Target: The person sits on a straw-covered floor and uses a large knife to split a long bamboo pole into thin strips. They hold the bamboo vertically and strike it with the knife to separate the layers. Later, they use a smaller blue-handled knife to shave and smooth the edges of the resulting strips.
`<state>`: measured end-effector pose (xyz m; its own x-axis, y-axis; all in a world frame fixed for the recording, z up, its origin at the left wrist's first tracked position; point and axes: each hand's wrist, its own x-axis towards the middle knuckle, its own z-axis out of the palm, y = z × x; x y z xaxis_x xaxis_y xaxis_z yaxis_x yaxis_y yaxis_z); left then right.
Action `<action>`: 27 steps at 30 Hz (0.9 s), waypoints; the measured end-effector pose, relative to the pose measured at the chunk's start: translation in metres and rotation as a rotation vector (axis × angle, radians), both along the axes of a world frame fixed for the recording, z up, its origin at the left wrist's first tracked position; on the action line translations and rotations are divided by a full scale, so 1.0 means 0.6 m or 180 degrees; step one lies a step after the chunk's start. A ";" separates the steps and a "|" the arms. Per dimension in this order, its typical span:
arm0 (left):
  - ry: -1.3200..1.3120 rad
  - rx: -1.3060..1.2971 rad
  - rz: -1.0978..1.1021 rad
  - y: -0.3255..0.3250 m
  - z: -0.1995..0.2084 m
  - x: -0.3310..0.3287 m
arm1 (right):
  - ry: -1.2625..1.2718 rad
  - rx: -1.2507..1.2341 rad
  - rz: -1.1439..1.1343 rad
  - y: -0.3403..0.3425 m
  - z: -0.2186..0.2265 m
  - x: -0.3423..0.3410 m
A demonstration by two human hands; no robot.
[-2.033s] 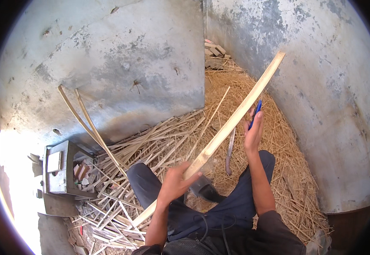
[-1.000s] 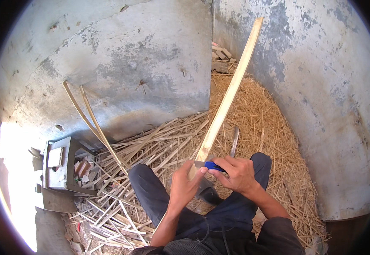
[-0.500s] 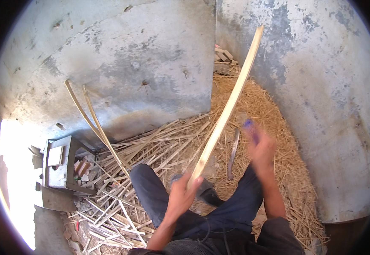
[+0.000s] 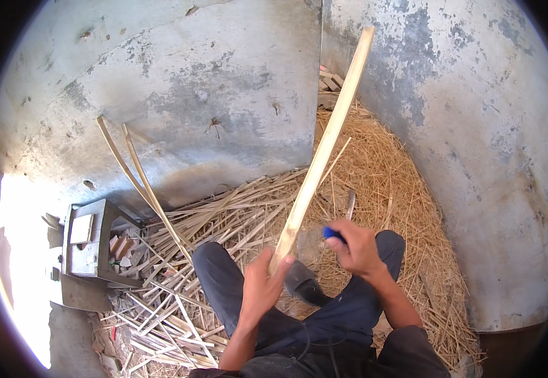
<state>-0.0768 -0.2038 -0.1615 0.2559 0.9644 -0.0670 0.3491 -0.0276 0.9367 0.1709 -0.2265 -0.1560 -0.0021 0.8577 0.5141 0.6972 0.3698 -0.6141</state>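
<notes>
My left hand is closed around the lower end of a long pale bamboo strip, which slants up and away to the right. A thin sliver shows beside the strip's middle. To the right, apart from the strip, my right hand is closed on a blue-handled tool; its working end cannot be made out. Just beyond that hand, a curved metal blade lies on the straw, its lower part hidden.
Straw-like shavings cover the floor at right. Split strips are heaped at left, with two long ones rising against the wall. A small grey wooden stand is at far left. My bent knees flank the work.
My right hand has moved left and nearer the strip with the blue-handled tool. The strip has tipped slightly left in my left hand. A sliver now shows beside it.
</notes>
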 end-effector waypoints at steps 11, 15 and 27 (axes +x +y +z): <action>0.0223 0.0697 0.0057 0.005 0.034 0.031 | -0.0843 0.0677 0.0101 -0.003 0.002 -0.042; 0.0083 0.0786 0.0075 0.005 0.025 0.038 | -0.0895 0.0727 0.0007 -0.002 0.007 -0.042; 0.0200 0.0633 0.0083 0.000 0.035 0.030 | -0.1124 0.0924 -0.0096 0.012 0.027 -0.042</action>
